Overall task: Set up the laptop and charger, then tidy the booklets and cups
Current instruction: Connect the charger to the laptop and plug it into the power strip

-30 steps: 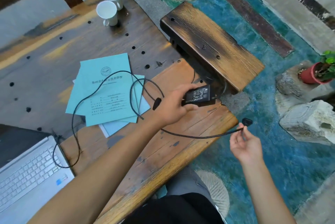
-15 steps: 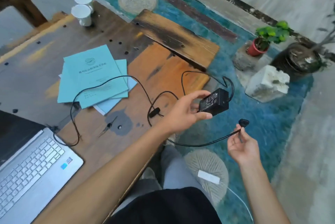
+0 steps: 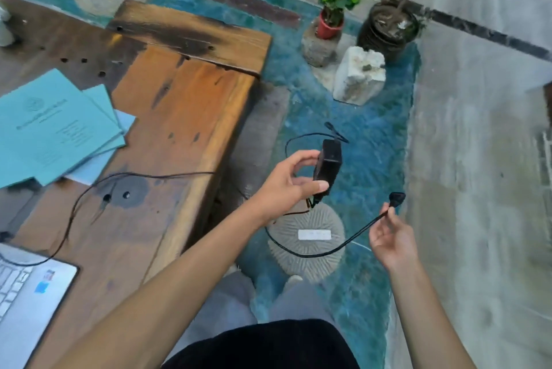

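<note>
Left hand point(image 3: 283, 186) gripping the black charger brick point(image 3: 328, 168) off the desk point(image 3: 191, 105) edge, right hand point(image 3: 389, 237) pinching the cable just below the plug point(image 3: 397, 199), probably to reach the white power strip point(image 3: 314, 234) on the floor, thin lead running back toward the laptop point(image 3: 30, 294).

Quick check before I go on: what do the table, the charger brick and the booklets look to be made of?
Table: solid wood, worn finish, going by visible grain, dark scorched-looking patches and drilled holes.
Charger brick, held by the left hand: likely matte black plastic, with flat faces and little shine.
Booklets: paper or thin card, teal covers with printed text and thin fanned edges.
</note>
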Demonstrator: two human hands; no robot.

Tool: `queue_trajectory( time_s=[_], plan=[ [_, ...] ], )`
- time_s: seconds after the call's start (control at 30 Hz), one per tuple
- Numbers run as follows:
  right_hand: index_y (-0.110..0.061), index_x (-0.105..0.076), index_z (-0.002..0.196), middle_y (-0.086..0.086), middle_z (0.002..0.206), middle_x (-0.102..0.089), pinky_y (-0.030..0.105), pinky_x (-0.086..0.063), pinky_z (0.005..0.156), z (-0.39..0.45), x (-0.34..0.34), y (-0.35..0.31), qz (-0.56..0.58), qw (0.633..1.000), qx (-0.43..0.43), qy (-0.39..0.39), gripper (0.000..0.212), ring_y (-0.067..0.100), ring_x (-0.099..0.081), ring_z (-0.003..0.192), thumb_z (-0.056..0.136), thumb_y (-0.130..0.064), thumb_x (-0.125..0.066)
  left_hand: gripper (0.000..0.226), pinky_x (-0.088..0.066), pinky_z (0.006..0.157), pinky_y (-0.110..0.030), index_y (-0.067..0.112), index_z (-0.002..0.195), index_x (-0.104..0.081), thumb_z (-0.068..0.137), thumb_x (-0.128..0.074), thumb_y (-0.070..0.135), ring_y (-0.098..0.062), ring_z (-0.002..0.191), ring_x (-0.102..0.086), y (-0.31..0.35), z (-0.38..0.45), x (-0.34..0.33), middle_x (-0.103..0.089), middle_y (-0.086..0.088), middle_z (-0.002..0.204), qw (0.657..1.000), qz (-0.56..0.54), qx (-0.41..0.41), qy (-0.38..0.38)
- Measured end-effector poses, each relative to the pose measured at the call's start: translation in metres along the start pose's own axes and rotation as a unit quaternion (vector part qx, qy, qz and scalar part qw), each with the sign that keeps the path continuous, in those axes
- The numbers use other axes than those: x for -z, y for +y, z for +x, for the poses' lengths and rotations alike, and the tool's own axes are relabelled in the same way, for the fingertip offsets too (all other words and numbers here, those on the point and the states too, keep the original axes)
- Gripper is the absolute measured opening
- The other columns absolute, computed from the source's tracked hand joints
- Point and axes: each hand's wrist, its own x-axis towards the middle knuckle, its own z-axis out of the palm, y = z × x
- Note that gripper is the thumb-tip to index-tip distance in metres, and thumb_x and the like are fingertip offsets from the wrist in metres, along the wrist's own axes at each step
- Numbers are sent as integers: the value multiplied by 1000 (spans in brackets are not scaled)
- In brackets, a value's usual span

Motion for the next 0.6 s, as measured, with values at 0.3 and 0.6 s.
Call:
queue_trajectory(
  time_s=[0.3, 0.6],
  plan=[
    [-22, -67, 108, -11, 79, -69, 8, -49, 58, 28, 108, -14, -112, 992, 32, 49, 14, -1, -56, 69, 103, -15, -56, 43, -55, 78, -38, 26, 114, -61, 80, -66, 1, -10, 79, -71, -109, 15, -57, -74, 12, 90, 988, -55, 138, 51],
    [-18, -71, 119, -9, 93, -73, 19, -57, 76, 89, 216, 15, -203, 976, 36, 61, 20, 7, -63, 92, 101, -16, -62, 48, -60, 74, -34, 30, 101, -59, 64, -89, 37, -18, 87, -76, -225, 33, -90, -77, 4, 92, 969, 49, 233, 66]
  ],
)
